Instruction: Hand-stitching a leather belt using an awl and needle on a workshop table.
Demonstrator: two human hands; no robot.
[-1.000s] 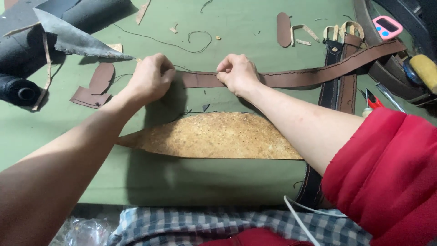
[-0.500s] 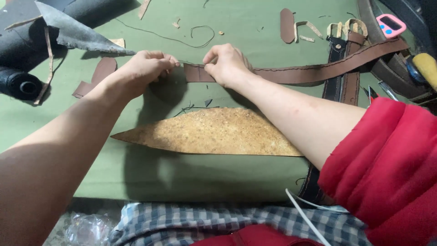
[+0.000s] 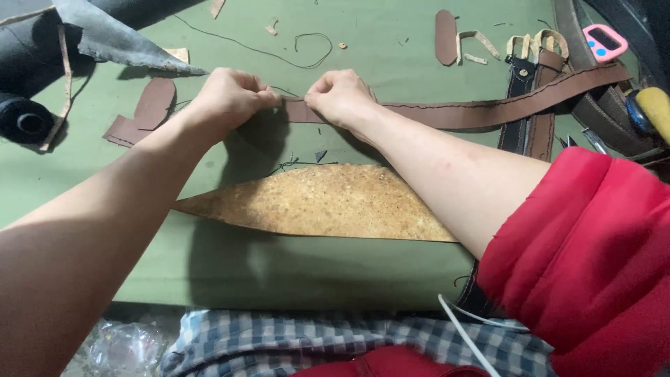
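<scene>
Now, line by line:
Left hand: the left hand [image 3: 230, 98] is curled into a closed grip, fingertips pinching the near end of the long brown leather strap with stitched edges [image 3: 460, 112].
Right hand: the right hand [image 3: 342, 96] is likewise closed, pinching the same strap just beside the left; the knuckles of the two hands are nearly touching.
Strap and grip: a short bare piece of strap shows between the two grips; the rest runs away from the right hand toward 2 o'clock, crossing over two darker belts with buckles [image 3: 530, 105].
Counter: the green cloth-covered counter [image 3: 391, 42] carries everything.
Below the hands: at 6 o'clock from the grips lies a tan, speckled, pointed cork-like sheet [image 3: 321, 202], apart from the strap.
Left of the hands: at 9 o'clock, a small brown leather offcut [image 3: 143, 112]; farther out, a black thread spool [image 3: 24, 120].
Upper left: grey leather hide [image 3: 112, 38] at 11 o'clock.
Upper right: a pink timer [image 3: 604, 42] at 2 o'clock.
Top: a loose dark thread [image 3: 307, 49] at 12 o'clock.
</scene>
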